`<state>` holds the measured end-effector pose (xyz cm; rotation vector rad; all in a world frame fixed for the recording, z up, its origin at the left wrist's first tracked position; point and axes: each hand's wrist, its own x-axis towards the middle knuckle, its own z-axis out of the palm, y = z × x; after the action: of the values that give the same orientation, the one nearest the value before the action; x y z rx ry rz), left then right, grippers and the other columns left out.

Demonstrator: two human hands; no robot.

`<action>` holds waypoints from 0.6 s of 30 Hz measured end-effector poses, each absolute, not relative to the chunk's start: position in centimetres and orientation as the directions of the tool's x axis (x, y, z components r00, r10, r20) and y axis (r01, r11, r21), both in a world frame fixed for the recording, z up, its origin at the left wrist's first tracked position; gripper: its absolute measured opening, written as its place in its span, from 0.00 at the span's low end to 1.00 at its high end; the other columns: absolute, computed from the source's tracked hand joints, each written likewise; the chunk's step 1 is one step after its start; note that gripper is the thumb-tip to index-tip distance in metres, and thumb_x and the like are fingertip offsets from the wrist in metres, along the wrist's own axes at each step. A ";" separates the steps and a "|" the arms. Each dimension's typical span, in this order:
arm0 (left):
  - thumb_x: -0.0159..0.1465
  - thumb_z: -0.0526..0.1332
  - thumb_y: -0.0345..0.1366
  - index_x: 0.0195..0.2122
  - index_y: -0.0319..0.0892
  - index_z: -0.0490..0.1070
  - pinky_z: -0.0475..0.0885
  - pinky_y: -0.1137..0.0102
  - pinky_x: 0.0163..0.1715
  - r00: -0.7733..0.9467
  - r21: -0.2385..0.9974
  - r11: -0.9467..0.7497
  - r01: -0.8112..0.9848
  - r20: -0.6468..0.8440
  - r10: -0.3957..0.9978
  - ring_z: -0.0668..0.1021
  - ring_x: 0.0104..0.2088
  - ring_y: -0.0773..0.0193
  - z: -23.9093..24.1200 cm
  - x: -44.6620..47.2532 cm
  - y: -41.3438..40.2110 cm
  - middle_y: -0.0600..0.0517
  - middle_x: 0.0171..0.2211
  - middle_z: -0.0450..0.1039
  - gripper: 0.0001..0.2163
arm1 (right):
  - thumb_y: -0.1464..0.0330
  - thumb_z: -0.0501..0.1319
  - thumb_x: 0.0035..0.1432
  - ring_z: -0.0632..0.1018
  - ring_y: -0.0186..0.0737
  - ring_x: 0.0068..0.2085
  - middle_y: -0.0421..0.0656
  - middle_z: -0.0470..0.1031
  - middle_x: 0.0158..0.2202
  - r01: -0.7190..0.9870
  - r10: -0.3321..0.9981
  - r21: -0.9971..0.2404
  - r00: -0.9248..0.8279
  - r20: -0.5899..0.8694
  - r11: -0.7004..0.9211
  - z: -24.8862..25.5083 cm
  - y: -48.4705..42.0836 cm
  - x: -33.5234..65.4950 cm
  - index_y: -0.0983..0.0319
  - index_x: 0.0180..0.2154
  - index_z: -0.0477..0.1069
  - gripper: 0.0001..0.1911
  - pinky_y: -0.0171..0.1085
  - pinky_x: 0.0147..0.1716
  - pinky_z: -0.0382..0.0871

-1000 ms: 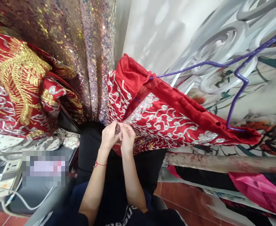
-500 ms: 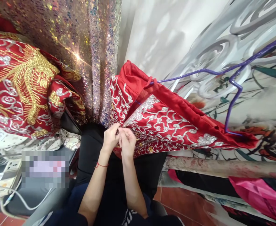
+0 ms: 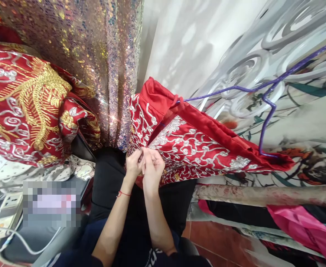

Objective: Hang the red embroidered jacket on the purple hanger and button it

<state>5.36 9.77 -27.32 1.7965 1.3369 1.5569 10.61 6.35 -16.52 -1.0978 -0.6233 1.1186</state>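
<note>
The left hand [image 3: 133, 165] and right hand [image 3: 152, 168] pinch together the lower edge of the red dress [image 3: 196, 142]. The dress lies long from the hands toward the right, hanging on a purple hanger [image 3: 266, 111].

— What's behind all this?
— A plain white wall [image 3: 185, 40], dappled with soft light, beside a hanging curtain of iridescent sequinned fabric [image 3: 96, 55].
— And to the right?
— White-painted scrolled metal grillwork [image 3: 277, 40].
— The floor?
— Reddish-brown terracotta tiles [image 3: 221, 237], pale grout lines between them.
</note>
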 end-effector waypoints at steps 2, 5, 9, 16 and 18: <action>0.70 0.52 0.38 0.22 0.43 0.57 0.58 0.74 0.21 -0.081 0.794 -0.462 0.395 0.531 0.843 0.62 0.20 0.70 -27.3 5.2 9.8 0.56 0.20 0.59 0.17 | 0.55 0.69 0.55 0.55 0.23 0.15 0.27 0.57 0.15 -0.367 0.923 -0.928 0.374 -0.088 0.060 -15.2 6.6 10.5 0.63 0.33 0.73 0.17 0.29 0.14 0.47; 0.69 0.53 0.38 0.22 0.43 0.57 0.58 0.74 0.21 -0.072 0.782 -0.475 0.404 0.544 0.836 0.62 0.19 0.70 -27.1 4.8 10.0 0.56 0.19 0.59 0.17 | 0.53 0.68 0.56 0.57 0.24 0.16 0.28 0.58 0.16 -0.325 0.912 -0.942 0.404 -0.062 0.080 -14.2 6.8 10.3 0.63 0.34 0.72 0.19 0.30 0.15 0.48; 0.70 0.52 0.38 0.22 0.43 0.60 0.61 0.74 0.22 -0.048 0.775 -0.473 0.419 0.540 0.840 0.65 0.20 0.70 -27.2 4.5 10.1 0.55 0.20 0.62 0.17 | 0.53 0.66 0.58 0.58 0.24 0.16 0.28 0.58 0.16 -0.302 0.899 -0.949 0.434 -0.051 0.092 -14.4 6.6 9.7 0.63 0.35 0.72 0.19 0.30 0.15 0.49; 0.69 0.52 0.40 0.26 0.42 0.66 0.65 0.73 0.26 -0.010 0.773 -0.438 0.458 0.497 0.867 0.69 0.22 0.68 -27.2 4.1 10.6 0.53 0.21 0.67 0.15 | 0.52 0.65 0.58 0.61 0.24 0.18 0.31 0.62 0.20 -0.245 0.858 -0.949 0.512 0.047 0.198 -11.8 7.3 9.4 0.63 0.37 0.73 0.19 0.29 0.17 0.56; 0.68 0.52 0.39 0.26 0.42 0.65 0.64 0.74 0.25 -0.003 0.774 -0.427 0.469 0.485 0.875 0.69 0.22 0.69 -26.3 3.8 10.8 0.54 0.21 0.67 0.14 | 0.52 0.65 0.58 0.62 0.25 0.19 0.33 0.64 0.21 -0.204 0.858 -0.960 0.510 0.064 0.192 -11.1 7.8 9.6 0.63 0.36 0.74 0.20 0.29 0.17 0.57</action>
<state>3.77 10.75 -26.34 1.8907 1.3866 1.4120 9.63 7.76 -11.07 -1.1373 -0.7116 0.8403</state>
